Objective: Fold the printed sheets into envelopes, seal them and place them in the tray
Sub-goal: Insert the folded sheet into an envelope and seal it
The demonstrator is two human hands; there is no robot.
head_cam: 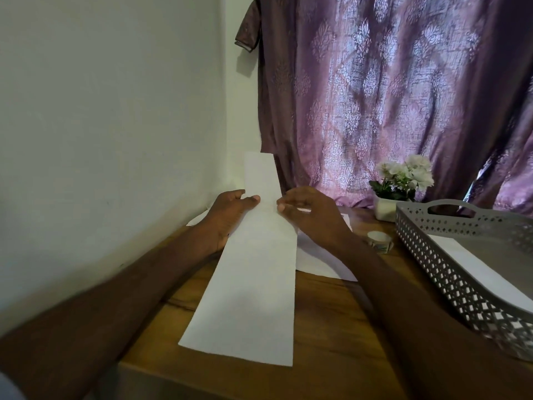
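table (331, 327): wooden top, set in the corner by a wall and a purple curtain (389, 96).
tray (432, 255): grey lattice tray at right; a white envelope or sheet (484, 278) already lies in it.
sheet in hand (253, 284): long white strip, near end flat on the table, far end raised toward the wall.
spare sheets (320, 261): white, lying under and right of the strip.
left hand (227, 215): pinches the strip's left edge at the bend.
right hand (311, 215): pinches the right edge opposite.
tape roll (380, 241): small, between right hand and tray.
step: folding, seemingly setting a cross crease; sealing not begun.
next: likely bring the far end down square, press the crease, then reach for the tape.
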